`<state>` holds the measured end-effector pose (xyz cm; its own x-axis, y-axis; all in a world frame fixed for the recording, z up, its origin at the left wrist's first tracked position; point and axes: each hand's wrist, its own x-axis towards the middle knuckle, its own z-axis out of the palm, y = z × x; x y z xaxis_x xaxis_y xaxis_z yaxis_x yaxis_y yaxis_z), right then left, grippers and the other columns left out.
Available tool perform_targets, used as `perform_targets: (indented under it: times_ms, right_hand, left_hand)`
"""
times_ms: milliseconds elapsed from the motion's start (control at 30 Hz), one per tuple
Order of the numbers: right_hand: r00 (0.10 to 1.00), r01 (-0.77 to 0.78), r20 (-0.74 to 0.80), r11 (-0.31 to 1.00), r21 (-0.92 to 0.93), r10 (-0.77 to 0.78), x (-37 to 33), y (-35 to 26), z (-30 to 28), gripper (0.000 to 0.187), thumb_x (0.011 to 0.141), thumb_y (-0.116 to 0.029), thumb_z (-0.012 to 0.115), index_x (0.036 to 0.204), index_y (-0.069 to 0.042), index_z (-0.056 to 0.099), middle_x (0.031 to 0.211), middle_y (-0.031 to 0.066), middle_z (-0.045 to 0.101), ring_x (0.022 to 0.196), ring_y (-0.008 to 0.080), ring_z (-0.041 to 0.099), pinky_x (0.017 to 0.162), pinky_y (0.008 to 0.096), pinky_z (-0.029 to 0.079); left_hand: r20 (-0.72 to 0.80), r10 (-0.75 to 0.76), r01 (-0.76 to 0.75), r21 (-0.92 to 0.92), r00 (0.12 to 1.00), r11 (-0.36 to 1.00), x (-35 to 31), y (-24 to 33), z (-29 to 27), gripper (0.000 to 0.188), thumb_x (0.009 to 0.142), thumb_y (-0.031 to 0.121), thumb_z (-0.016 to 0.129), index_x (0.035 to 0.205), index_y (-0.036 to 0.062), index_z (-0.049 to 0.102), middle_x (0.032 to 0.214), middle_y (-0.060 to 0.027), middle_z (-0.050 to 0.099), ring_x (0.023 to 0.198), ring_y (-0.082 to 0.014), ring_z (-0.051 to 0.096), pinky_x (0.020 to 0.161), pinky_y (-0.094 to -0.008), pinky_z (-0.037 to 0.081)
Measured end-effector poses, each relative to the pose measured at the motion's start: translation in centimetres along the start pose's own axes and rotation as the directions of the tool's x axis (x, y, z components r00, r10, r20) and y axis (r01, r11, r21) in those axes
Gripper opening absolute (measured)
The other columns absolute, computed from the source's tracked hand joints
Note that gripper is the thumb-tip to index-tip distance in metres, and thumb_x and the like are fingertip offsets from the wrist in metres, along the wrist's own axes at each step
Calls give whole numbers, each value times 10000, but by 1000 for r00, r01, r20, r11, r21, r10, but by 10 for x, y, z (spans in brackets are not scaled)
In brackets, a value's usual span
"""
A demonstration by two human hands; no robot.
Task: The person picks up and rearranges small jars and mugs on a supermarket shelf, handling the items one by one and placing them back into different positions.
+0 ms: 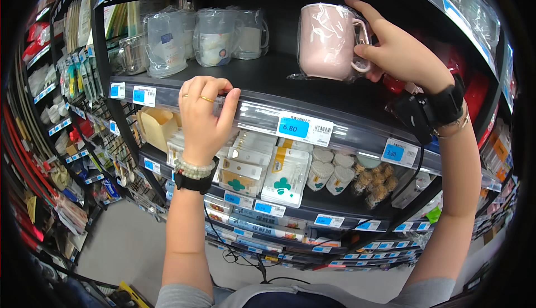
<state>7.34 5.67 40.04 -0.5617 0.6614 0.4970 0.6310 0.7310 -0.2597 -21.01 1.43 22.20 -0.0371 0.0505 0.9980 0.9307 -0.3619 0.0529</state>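
A pink mug (326, 43) in clear plastic wrap stands upright at the right of the black upper shelf, its handle turned right. My right hand (393, 46) holds it from the handle side, the thumb at the handle and the index finger stretched behind the rim; the other fingers are partly hidden. Lower and to the left, my left hand (205, 110) has its fingers curled over the shelf's front edge (251, 110). Several wrapped clear plastic cups stand beyond it, among them a jug-like cup (215, 37) and a tall cup (166, 43).
Price labels (304, 128) line the shelf's front rail. Below lie flat white packs (286, 177), heart-shaped items (329, 171) and a beige container (159, 126). Red items stand behind my right wrist. Black cables (262, 266) hang near the grey floor (125, 241). More stocked racks rise at left.
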Motion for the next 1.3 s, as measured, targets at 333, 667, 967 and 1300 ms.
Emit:
perform_targets:
  times_ms: [333,667,967,1300]
  right_hand:
    - [992,4,125,1000,-18,-2,28,15,1,686,918,39,603,1524,-133,331,1042,159,663,733,186,728,612,287,640]
    - [994,-44,82,963,-268,68,106,34,13,351,889,-176,710,1191,-35,601,1024,86,678,832,160,655,680,264,540]
    - [894,-368,248,927,-72,373,158,13,38,225,887,-45,680,1087,35,615,828,119,703,692,151,725,603,241,607]
    - [855,-334,317,904,-269,410,218,87,79,305,961,-150,644,1208,23,607,923,121,694,754,165,727,657,253,629]
  left_hand:
    - [-48,-5,7,28,999,1000,1,-8,0,125,865,154,727,835,79,631,846,-63,604,843,-292,562,800,-411,403]
    - [153,-17,34,-111,988,993,9,1,-10,108,859,156,737,880,107,644,889,-40,602,877,-256,543,880,-405,363]
    - [163,-32,52,-120,986,991,8,-13,-11,110,862,175,742,904,123,655,886,-16,598,880,-241,538,897,-406,353]
    - [115,0,10,-88,993,996,4,-13,-8,134,862,212,747,902,124,653,871,-19,615,864,-240,561,883,-394,366]
